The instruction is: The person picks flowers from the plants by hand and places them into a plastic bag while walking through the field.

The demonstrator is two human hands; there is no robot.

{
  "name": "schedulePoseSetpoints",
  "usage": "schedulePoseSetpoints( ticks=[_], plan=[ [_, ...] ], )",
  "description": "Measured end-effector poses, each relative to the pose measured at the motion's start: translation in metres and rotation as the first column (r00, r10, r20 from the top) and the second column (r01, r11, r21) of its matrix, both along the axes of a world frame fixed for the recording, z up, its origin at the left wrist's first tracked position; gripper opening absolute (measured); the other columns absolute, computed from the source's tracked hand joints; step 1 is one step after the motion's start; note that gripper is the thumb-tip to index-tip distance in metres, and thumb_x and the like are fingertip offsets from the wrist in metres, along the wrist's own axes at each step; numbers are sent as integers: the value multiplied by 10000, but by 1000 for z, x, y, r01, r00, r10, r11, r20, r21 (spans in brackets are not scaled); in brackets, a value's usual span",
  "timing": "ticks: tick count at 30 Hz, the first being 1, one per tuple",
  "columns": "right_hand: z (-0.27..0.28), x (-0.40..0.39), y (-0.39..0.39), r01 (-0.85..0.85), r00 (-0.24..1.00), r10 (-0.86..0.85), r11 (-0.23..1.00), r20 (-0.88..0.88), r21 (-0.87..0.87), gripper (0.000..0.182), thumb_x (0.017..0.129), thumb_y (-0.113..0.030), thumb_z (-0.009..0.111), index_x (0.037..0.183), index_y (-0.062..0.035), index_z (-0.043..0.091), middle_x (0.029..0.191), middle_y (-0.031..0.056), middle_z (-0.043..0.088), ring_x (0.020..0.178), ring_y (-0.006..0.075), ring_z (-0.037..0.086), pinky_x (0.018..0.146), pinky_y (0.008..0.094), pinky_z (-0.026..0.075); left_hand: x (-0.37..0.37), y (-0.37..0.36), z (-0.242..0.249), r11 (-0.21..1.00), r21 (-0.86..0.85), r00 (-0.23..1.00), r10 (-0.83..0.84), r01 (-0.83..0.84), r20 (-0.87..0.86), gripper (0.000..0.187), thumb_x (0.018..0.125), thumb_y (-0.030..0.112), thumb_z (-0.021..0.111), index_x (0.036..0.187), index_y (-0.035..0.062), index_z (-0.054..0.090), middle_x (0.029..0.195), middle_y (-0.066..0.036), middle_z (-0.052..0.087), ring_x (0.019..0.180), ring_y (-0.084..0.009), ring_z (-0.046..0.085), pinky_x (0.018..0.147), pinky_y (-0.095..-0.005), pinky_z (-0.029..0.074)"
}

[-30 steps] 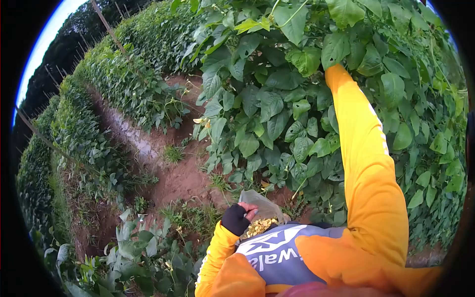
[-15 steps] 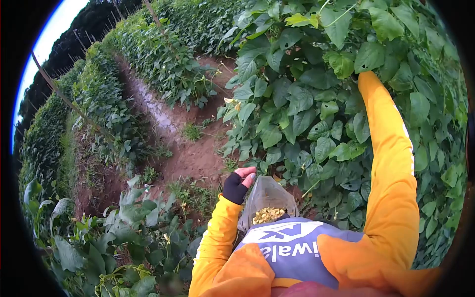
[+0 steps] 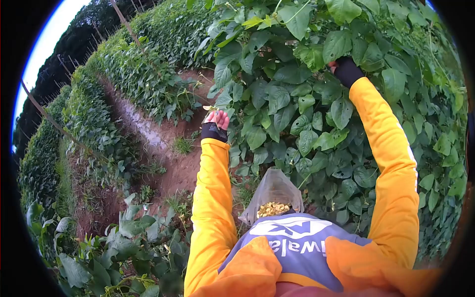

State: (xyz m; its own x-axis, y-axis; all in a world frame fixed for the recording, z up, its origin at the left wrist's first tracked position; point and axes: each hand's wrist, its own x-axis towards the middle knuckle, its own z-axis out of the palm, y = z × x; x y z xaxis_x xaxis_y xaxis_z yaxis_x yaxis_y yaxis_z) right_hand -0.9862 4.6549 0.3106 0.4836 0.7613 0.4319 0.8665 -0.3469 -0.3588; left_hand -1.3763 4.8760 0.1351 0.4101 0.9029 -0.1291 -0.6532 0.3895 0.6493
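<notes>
My left hand (image 3: 216, 123), in a black fingerless glove, is raised at the left edge of the leafy vine. Its fingers are curled in around a pale yellow flower (image 3: 210, 108), whose petals show above the fingertips. My right hand (image 3: 345, 70), gloved the same way, reaches among the broad green leaves (image 3: 316, 96) of the vine. Leaves cover most of its fingers, so what they touch is hidden. At my waist hangs a clear plastic bag (image 3: 269, 188) with many picked yellowish flowers (image 3: 273, 209) inside.
Tall vine rows (image 3: 153, 64) run away up the slope. A reddish dirt path (image 3: 170, 163) with a wet, pale furrow (image 3: 136, 119) lies between them. A thin slanting pole (image 3: 54, 123) stands at the left, and low leafy plants (image 3: 133, 237) grow near my left elbow.
My left hand has moved up and forward from beside the bag to the pale flower and closed around it. My right hand, earlier hidden, now partly shows among the leaves.
</notes>
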Motion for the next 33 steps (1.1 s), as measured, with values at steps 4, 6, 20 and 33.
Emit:
schedulePoseSetpoints(
  ticks=[4,6,20,33],
  plan=[
    [1,-10,-20,-8,999,9,999,-51,36,210,804,-75,568,995,-18,634,965,153,655,922,268,631,835,342,480,-8,-12,-20,975,-173,982,-111,137,152,198,908,148,573,1101,104,586,1036,-70,639,956,-224,615,866,-349,528],
    [-8,12,-14,70,997,-68,996,-39,48,256,824,-95,540,1051,-24,633,1037,166,647,978,290,618,864,339,468,-19,-46,-8,951,-166,954,-228,262,197,219,890,93,585,1108,98,580,1013,-78,638,934,-227,621,844,-364,537],
    [-18,40,74,345,922,-281,909,267,-236,236,807,-99,528,1002,-33,643,963,155,650,890,298,623,809,362,477,-74,-209,-48,132,144,147,-11,981,-989,252,791,285,669,829,39,707,1167,-246,579,1045,-335,588,867,-402,461],
    [-36,52,72,331,903,-240,918,357,-218,233,800,-137,507,952,-36,652,934,169,648,873,318,622,794,392,480,-103,-214,-44,358,484,510,27,798,-860,207,803,145,688,986,58,644,1105,-143,623,990,-287,602,854,-364,462]
  ],
)
